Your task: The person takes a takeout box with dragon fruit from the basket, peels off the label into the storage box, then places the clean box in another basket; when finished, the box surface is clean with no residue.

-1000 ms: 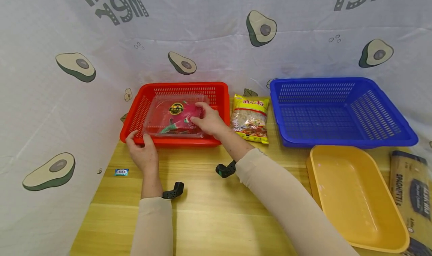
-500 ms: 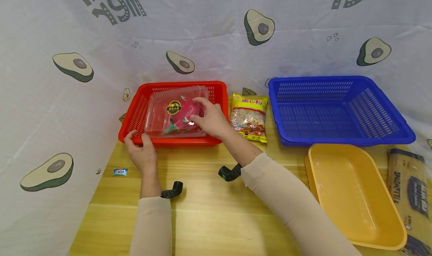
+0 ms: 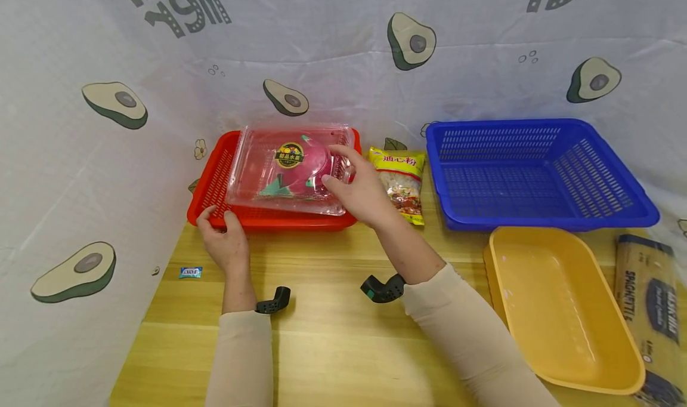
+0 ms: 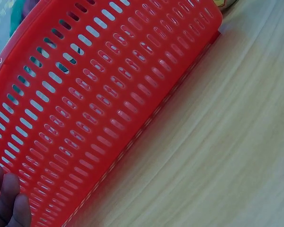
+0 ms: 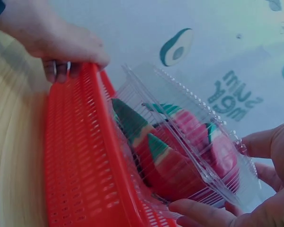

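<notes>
Over the red basket, tilted, is a clear plastic box holding pink-and-green fruit; I cannot tell whether its underside touches the basket's rim. The walls look thin, probably light, slick and quick to dent, so squeezing the middle could buckle the lid; the ribbed edges should give firmer hold. With twelve o'clock away from the person, the fruit sits toward three, likely making that end heavier. There, the right hand pinches the box between thumb and fingers. At seven, the left hand grips the basket's rim. Beyond three lie a pasta packet and a blue basket; toward four, a yellow tub.
</notes>
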The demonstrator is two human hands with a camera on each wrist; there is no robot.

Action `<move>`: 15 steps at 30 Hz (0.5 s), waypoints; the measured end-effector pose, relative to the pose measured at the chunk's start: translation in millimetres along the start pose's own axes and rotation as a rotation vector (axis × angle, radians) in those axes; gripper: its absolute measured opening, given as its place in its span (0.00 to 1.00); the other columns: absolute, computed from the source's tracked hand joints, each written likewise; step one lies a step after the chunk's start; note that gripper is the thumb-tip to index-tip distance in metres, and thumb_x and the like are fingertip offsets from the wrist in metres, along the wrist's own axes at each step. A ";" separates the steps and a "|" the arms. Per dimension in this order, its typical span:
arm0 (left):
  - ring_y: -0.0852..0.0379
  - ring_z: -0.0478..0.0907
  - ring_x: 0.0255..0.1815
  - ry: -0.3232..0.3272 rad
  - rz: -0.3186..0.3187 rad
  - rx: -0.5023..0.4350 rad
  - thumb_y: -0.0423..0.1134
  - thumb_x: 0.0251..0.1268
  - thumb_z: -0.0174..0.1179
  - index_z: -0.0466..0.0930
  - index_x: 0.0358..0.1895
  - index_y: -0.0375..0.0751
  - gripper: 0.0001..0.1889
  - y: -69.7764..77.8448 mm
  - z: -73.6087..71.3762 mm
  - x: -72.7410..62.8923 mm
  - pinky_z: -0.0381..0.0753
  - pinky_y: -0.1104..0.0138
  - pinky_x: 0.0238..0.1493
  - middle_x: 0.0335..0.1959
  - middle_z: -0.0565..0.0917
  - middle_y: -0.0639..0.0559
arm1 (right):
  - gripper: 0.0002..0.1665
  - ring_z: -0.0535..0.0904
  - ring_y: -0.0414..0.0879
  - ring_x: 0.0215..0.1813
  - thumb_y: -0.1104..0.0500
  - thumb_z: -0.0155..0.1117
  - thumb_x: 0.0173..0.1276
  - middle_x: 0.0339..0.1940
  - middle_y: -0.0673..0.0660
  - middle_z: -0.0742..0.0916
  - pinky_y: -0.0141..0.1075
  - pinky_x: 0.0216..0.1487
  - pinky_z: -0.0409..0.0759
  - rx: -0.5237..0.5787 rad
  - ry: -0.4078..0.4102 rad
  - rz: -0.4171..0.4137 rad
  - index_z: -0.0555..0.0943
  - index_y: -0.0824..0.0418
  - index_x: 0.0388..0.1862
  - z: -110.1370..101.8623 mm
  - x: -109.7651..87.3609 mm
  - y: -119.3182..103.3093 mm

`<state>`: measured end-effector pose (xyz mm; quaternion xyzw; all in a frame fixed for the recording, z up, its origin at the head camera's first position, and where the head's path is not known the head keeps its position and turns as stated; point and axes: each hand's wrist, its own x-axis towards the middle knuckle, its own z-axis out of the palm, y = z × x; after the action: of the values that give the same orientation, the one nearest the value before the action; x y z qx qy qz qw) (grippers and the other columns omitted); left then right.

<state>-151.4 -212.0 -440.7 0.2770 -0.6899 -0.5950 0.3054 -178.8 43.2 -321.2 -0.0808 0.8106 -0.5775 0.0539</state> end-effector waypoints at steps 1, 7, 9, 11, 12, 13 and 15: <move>0.58 0.75 0.55 0.002 0.000 0.000 0.44 0.73 0.51 0.70 0.65 0.49 0.20 -0.2 0.0 0.1 0.81 0.67 0.57 0.64 0.77 0.52 | 0.34 0.79 0.55 0.55 0.53 0.66 0.70 0.70 0.58 0.74 0.46 0.50 0.87 0.008 0.010 0.000 0.70 0.37 0.74 -2.1 -3.2 0.4; 0.58 0.75 0.52 0.000 0.000 -0.005 0.44 0.73 0.51 0.70 0.65 0.49 0.19 0.2 0.3 0.4 0.81 0.69 0.54 0.64 0.77 0.52 | 0.35 0.78 0.55 0.44 0.54 0.67 0.69 0.57 0.61 0.77 0.38 0.34 0.84 0.069 0.038 0.003 0.70 0.37 0.73 -11.8 -22.6 2.8; 0.60 0.75 0.54 -0.004 0.000 0.000 0.44 0.73 0.51 0.69 0.65 0.49 0.20 0.5 0.4 0.3 0.82 0.66 0.58 0.65 0.76 0.53 | 0.35 0.76 0.54 0.40 0.55 0.67 0.69 0.51 0.61 0.77 0.36 0.32 0.81 0.084 0.041 -0.007 0.70 0.38 0.73 -14.4 -28.7 4.4; 0.61 0.75 0.54 -0.004 0.000 0.005 0.44 0.73 0.51 0.69 0.65 0.48 0.20 0.4 0.4 0.6 0.82 0.63 0.60 0.66 0.76 0.53 | 0.34 0.73 0.52 0.37 0.56 0.66 0.70 0.45 0.61 0.75 0.34 0.30 0.78 0.109 0.041 -0.013 0.71 0.39 0.73 -16.8 -34.5 6.5; 0.61 0.75 0.54 -0.004 0.000 0.007 0.44 0.73 0.51 0.69 0.65 0.48 0.20 0.4 0.4 0.6 0.82 0.63 0.61 0.66 0.76 0.53 | 0.34 0.73 0.51 0.35 0.57 0.66 0.70 0.44 0.60 0.74 0.34 0.29 0.77 0.119 0.039 -0.013 0.71 0.39 0.73 -18.1 -37.7 7.6; 0.61 0.75 0.54 -0.003 -0.001 0.007 0.43 0.73 0.51 0.69 0.65 0.48 0.20 0.6 0.4 0.6 0.82 0.63 0.61 0.65 0.77 0.52 | 0.34 0.74 0.49 0.33 0.57 0.66 0.71 0.44 0.60 0.74 0.34 0.29 0.76 0.132 0.036 -0.010 0.71 0.39 0.73 -19.4 -40.9 8.6; 0.62 0.75 0.54 -0.003 -0.003 0.007 0.43 0.73 0.51 0.69 0.65 0.48 0.19 0.8 0.7 0.9 0.82 0.64 0.61 0.65 0.77 0.52 | 0.34 0.78 0.46 0.31 0.58 0.65 0.71 0.45 0.59 0.73 0.34 0.31 0.78 0.172 0.028 0.003 0.70 0.40 0.74 -22.5 -46.9 11.5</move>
<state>-152.6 -212.1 -439.9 0.2782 -0.6919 -0.5935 0.3026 -137.6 76.8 -324.9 -0.0663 0.7589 -0.6459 0.0503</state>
